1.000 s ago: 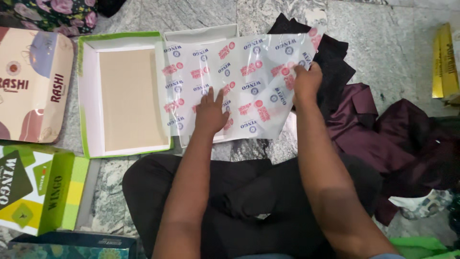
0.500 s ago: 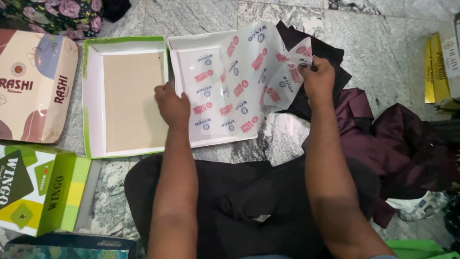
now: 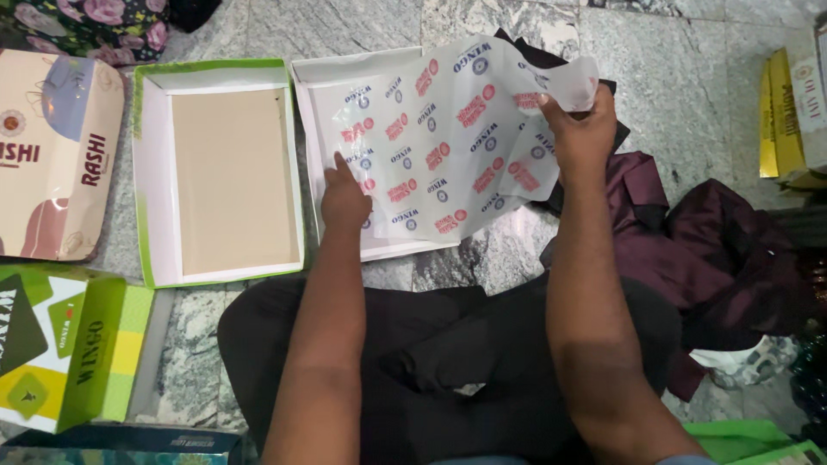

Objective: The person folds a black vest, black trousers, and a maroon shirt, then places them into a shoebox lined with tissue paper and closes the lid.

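Observation:
A white tissue sheet (image 3: 448,146) printed with red and blue marks lies spread over an open white box tray (image 3: 306,95). My left hand (image 3: 345,200) presses the sheet's left edge down inside that tray. My right hand (image 3: 581,129) grips the sheet's upper right corner and lifts it off the floor. To the left sits a second open box half (image 3: 215,172), green-edged, with a bare brown cardboard bottom. A black folded garment (image 3: 448,353) rests on my lap.
Dark maroon clothes (image 3: 689,241) are heaped on the stone floor at the right. A beige printed package (image 3: 52,155) and a green and white box (image 3: 69,344) lie at the left. Yellow boxes (image 3: 788,112) stand at the far right.
The sheet has shifted right, uncovering the brown-bottomed box. My left hand has moved from the sheet's middle to its left edge, and my right hand has raised the right corner.

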